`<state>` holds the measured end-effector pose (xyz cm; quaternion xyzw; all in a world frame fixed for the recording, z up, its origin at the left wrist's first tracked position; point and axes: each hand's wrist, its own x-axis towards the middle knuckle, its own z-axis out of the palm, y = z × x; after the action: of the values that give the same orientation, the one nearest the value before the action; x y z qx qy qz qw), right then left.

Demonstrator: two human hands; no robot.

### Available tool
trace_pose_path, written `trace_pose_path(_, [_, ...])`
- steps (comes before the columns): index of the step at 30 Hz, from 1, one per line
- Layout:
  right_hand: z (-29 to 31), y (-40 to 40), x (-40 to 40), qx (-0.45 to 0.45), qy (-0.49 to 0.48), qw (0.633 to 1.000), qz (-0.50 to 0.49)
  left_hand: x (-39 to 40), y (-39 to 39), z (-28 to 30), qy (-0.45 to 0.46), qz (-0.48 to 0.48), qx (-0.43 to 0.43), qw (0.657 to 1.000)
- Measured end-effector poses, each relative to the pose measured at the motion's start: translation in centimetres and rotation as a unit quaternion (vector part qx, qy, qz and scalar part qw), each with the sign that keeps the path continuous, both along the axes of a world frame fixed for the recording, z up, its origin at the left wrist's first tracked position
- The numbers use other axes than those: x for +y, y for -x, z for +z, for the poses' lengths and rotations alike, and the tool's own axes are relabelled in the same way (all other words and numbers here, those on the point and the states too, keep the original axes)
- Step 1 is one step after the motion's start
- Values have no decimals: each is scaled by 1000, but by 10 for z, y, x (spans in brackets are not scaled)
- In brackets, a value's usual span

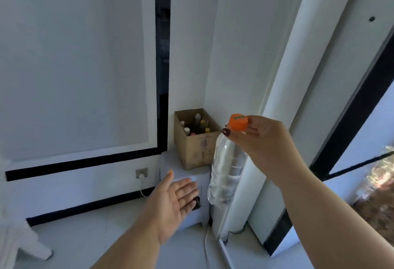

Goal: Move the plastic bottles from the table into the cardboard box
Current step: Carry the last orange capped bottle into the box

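My right hand [266, 141] grips a clear plastic bottle [226, 170] by its neck, just under the orange cap [238, 121]; the bottle hangs tilted, base down and to the left. Behind it, in the room's corner, an open cardboard box [195, 147] stands on a white stool [185, 185] and holds several upright bottles [197, 125]. My left hand [172, 202] is spread open, palm up, in front of the stool and left of the hanging bottle, holding nothing.
A wall socket [141, 173] with a white cable plugged in sits low on the wall left of the stool. A white door frame [255, 162] rises right of the box. A white furniture leg [25, 245] shows at bottom left.
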<state>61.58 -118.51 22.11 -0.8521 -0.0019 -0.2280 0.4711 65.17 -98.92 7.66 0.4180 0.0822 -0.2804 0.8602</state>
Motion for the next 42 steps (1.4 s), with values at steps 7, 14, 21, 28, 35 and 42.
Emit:
trace_pose_path(7, [-6,-169,-43,-37,11,999,-33,-24,-173,21,34,70,-122,989])
trace_pose_path(14, [-22,-332,-69,-43,-13,997,-57,-47,-336,22,32,64,-158,985])
trace_pose_path(21, [-55,-463,-88,-11,-22,998,-56,-76,-449,7,2,48,-162,986])
trace_pose_path(28, [-134,-567,-110,76,-3,997,8,-106,-529,-38,-56,69,-152,984])
trace_pose_path(35, [-223,-621,-124,160,2,985,66,-130,-582,-96,-105,60,-124,985])
trace_pose_path(42, [-285,-640,-130,267,94,956,80,-134,-604,-134,-118,71,-75,988])
